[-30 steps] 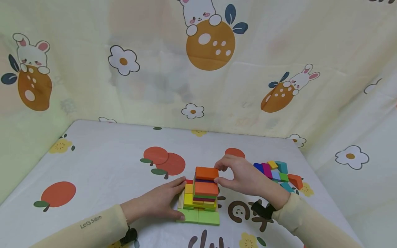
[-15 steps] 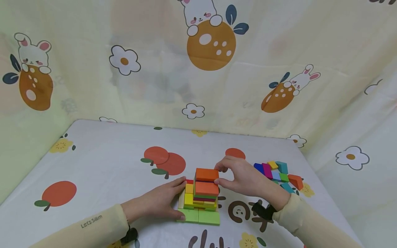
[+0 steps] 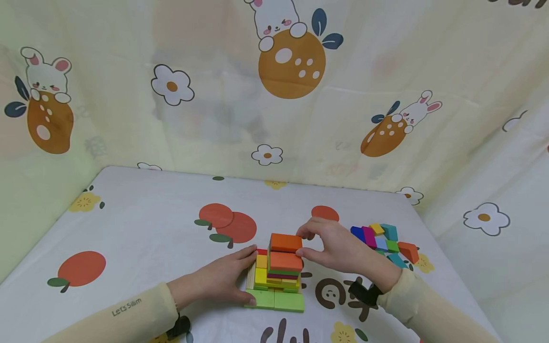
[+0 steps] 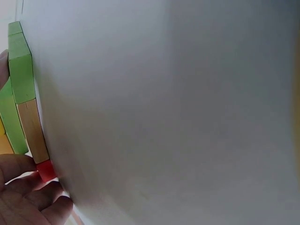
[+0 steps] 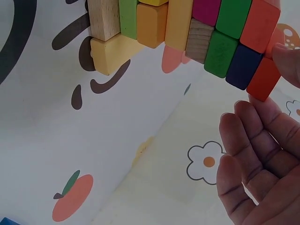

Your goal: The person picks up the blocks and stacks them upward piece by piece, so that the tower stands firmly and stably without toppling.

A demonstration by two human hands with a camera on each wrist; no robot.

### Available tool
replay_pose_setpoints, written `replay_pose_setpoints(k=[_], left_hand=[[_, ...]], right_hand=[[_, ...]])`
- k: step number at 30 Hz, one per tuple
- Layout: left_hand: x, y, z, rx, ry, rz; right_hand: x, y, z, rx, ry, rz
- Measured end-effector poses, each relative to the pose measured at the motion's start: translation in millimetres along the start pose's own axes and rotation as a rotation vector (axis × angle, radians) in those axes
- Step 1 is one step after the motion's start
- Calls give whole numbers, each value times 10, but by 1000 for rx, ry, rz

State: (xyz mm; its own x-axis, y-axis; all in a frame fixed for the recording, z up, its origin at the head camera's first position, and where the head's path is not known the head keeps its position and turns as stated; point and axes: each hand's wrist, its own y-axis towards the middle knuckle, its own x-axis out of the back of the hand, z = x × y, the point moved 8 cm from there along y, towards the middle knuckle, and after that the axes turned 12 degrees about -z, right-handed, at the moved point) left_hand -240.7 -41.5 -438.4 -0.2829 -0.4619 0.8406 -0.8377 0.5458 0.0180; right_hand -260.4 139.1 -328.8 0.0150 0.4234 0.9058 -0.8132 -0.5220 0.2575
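A stepped stack of coloured wooden blocks stands on the table before me. Two light green blocks form its low front. An orange block tops the rear, with another orange block before it. My right hand pinches the rear orange block, index finger behind and thumb near its front; the right wrist view shows a dark blue block beneath it. My left hand rests along the stack's left side, fingers extended, thumb on a green block and fingertips by a red block at the back.
Loose blocks lie in a pile at the right, among them a magenta block, a green block and an orange block. The table has a printed fruit cloth. A patterned curtain hangs behind it.
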Motion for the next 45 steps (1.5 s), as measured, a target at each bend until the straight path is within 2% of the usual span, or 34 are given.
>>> replay_pose_setpoints(k=[12, 17, 21, 25, 30, 34, 39, 45], left_hand=[[10, -5, -11, -2, 1, 2], [13, -9, -20, 0, -4, 5], [11, -5, -21, 0, 4, 6], [12, -5, -20, -1, 10, 6], [19, -13, -19, -1, 7, -3], [27, -15, -23, 0, 5, -5], [23, -12, -21, -7, 5, -5], [12, -13, -20, 3, -6, 4]], right_hand=[[27, -26, -8, -14, 30, -1], [124, -93, -109, -31, 68, -63], [230, -198, -377, -84, 76, -140], [325, -346, -818, -186, 62, -183], [397, -567, -1448, -351, -9, -176], [439, -739, -1819, -447, -38, -159], [444, -841, -2069, -500, -57, -138], [224, -786, -2129, -519, -74, -60]])
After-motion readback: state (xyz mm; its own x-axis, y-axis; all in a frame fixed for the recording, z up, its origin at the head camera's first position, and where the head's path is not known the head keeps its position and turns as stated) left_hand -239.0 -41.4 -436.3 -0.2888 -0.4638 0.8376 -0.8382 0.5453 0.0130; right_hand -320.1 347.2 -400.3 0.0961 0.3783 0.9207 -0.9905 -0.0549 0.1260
